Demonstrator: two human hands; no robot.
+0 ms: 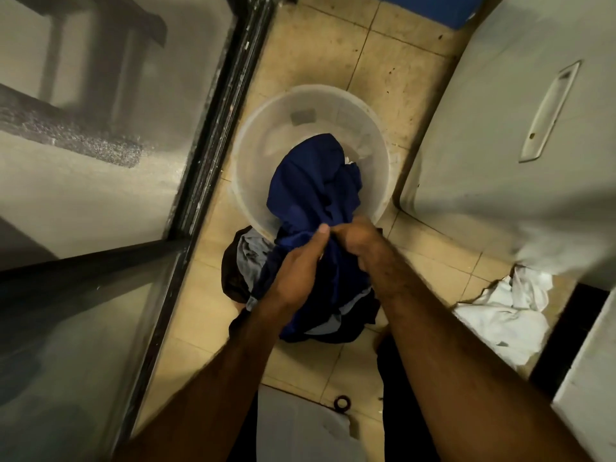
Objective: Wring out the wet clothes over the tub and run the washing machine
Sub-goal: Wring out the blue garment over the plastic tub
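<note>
My left grip (296, 271) and right grip (358, 241) clench the blue garment (310, 181) over the tub (253, 155): wringing underway, I judge, with a heap (246, 258) beside the tub waiting and the wash not yet run.

Black ring (341, 402) on beige floor tiles (333, 61)

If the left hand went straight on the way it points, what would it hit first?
The blue cloth that the left hand grips; beyond it, probably the tub inside, though depth is unclear. The right hand lies just right of that line.
</note>
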